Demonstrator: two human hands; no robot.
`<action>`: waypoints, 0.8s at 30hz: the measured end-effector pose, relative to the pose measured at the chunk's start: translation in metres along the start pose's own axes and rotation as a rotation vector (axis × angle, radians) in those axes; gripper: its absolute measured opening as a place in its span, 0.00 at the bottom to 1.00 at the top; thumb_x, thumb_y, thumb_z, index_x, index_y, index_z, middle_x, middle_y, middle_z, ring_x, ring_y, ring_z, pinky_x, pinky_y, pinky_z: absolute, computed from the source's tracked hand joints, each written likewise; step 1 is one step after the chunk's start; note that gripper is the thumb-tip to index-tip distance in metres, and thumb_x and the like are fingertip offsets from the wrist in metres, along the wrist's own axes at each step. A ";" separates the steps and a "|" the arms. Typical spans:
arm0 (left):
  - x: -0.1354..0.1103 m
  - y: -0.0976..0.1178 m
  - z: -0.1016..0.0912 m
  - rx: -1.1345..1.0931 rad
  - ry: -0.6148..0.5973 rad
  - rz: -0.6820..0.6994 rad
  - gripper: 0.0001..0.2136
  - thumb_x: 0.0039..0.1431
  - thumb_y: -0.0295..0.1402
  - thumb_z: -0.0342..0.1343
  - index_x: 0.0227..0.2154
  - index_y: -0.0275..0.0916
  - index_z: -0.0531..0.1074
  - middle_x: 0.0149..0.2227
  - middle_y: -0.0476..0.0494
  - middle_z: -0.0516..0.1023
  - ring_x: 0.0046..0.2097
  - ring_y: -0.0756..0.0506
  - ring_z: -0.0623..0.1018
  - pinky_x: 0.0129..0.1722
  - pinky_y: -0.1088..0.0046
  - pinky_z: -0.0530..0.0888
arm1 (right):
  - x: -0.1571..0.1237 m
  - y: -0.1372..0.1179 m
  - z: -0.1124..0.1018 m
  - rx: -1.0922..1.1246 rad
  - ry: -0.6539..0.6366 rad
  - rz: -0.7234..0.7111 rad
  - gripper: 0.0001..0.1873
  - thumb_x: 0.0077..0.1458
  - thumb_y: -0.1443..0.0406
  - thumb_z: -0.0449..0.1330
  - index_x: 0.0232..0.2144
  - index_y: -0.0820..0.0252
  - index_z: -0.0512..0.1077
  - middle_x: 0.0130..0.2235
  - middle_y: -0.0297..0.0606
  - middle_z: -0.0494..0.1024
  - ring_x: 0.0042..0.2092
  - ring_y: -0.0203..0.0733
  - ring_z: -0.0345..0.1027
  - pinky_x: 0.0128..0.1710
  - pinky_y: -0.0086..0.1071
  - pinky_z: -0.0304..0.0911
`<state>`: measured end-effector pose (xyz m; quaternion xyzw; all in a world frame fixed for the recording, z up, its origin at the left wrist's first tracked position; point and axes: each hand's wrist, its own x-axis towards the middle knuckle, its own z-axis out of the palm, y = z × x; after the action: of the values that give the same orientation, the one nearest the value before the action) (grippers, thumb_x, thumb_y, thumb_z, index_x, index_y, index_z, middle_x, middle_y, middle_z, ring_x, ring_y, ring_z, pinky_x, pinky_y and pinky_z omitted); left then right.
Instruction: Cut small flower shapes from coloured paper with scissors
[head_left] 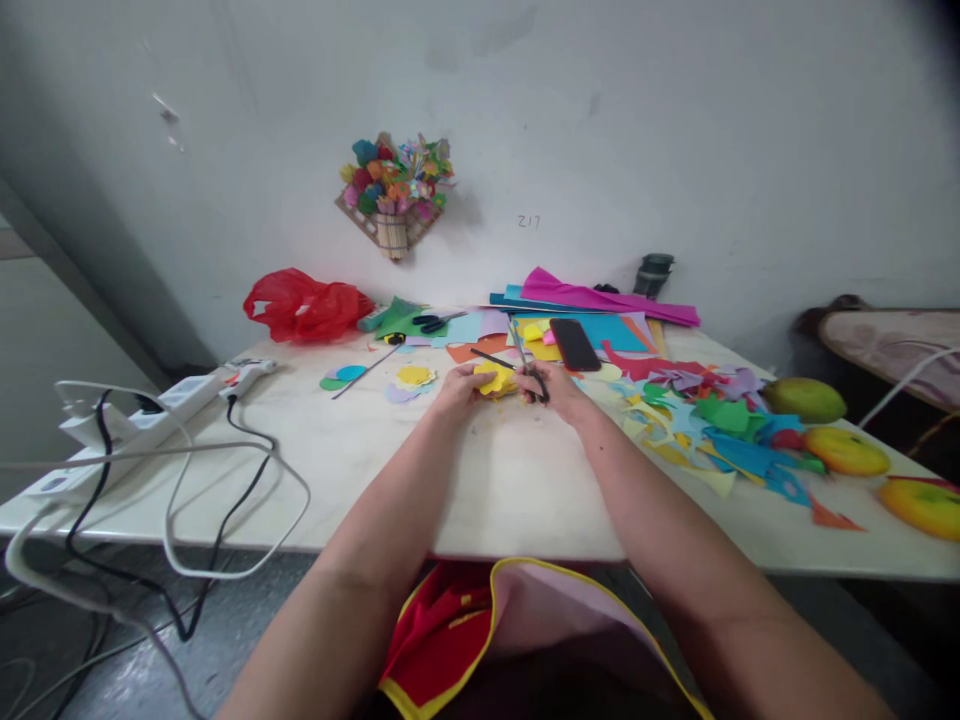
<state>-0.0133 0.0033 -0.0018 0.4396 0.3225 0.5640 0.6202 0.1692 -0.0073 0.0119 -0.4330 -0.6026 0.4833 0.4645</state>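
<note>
My left hand (459,385) pinches a small piece of yellow paper (496,379) above the middle of the white table (495,490). My right hand (555,388) grips a pair of scissors (525,362) by the handles, with the blades pointing up and away and meeting the yellow paper. Both hands are close together, fingers curled.
Coloured paper sheets (600,305) and a black phone (574,343) lie at the back. Paper scraps (712,420) and mangoes (846,450) are on the right. A power strip (142,415) with cables sits at left, near a red plastic bag (304,303). Second scissors (435,321) lie behind. A paper bouquet (396,190) hangs on the wall.
</note>
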 end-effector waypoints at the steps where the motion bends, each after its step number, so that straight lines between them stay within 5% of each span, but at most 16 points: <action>1: -0.001 0.001 0.000 0.018 -0.032 -0.011 0.12 0.34 0.29 0.71 0.24 0.30 0.77 0.26 0.40 0.79 0.27 0.47 0.76 0.29 0.70 0.73 | 0.001 0.000 -0.002 0.012 0.017 -0.016 0.21 0.37 0.61 0.72 0.33 0.60 0.69 0.21 0.29 0.72 0.20 0.33 0.65 0.14 0.23 0.47; 17: -0.005 -0.003 0.006 0.110 -0.131 -0.073 0.13 0.32 0.27 0.71 0.25 0.32 0.78 0.26 0.41 0.79 0.26 0.48 0.76 0.29 0.71 0.73 | 0.003 0.000 0.005 0.111 0.029 -0.073 0.21 0.32 0.64 0.70 0.31 0.59 0.69 0.21 0.25 0.70 0.22 0.32 0.65 0.23 0.26 0.58; 24: -0.005 0.000 0.004 0.078 -0.091 0.008 0.14 0.34 0.31 0.73 0.26 0.31 0.78 0.28 0.40 0.80 0.28 0.47 0.77 0.33 0.69 0.75 | 0.002 0.000 0.006 0.121 0.030 -0.068 0.23 0.32 0.63 0.71 0.34 0.59 0.68 0.20 0.25 0.69 0.21 0.33 0.65 0.18 0.24 0.52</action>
<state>-0.0104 -0.0024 -0.0006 0.4899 0.3140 0.5330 0.6143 0.1632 -0.0066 0.0115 -0.3903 -0.5797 0.4964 0.5150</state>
